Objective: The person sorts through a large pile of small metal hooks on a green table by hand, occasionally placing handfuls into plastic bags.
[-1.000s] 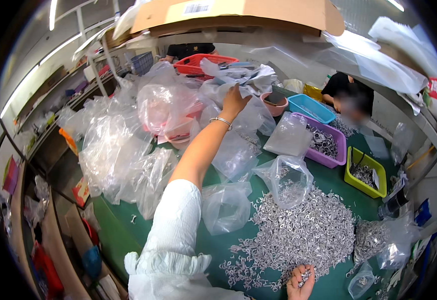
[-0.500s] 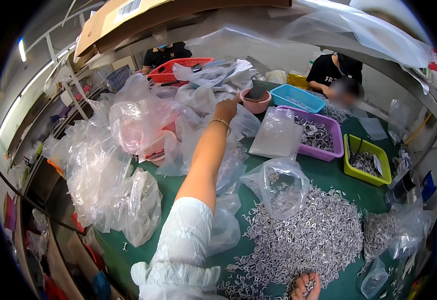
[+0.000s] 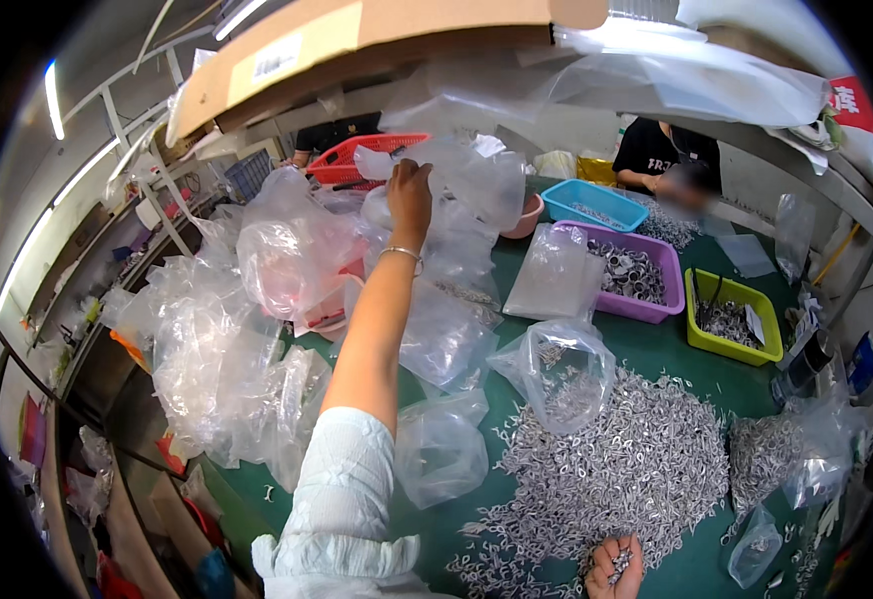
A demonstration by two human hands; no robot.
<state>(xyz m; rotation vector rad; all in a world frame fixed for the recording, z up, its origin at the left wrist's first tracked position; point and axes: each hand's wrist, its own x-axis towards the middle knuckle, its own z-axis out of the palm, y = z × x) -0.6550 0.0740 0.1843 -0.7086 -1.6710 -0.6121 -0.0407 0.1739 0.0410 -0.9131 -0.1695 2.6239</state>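
Note:
My left arm stretches far across the table, and my left hand (image 3: 411, 192) is closed on the upper part of a clear plastic bag (image 3: 481, 185). That bag hangs out to the right of the fingers, over other bags and partly across a pink bowl (image 3: 524, 220). At the lower edge my right hand (image 3: 614, 567) is curled, palm up, around several small silvery metal pieces (image 3: 619, 565). It rests by the near side of a big heap of such metal pieces (image 3: 626, 469). An open clear bag (image 3: 568, 374) lies on the heap's far left side.
Crumpled clear bags (image 3: 217, 349) pile up on the left. A purple tray (image 3: 671, 275), a lime tray (image 3: 771, 334) and a blue tray (image 3: 596, 192) stand at the right. A red basket (image 3: 342, 160) is behind. A cardboard box (image 3: 377, 45) hangs overhead. Two people sit across.
My left hand has moved left and up from beside the pink bowl, and a clear bag now spreads from it. My right hand stays by the heap with its metal pieces.

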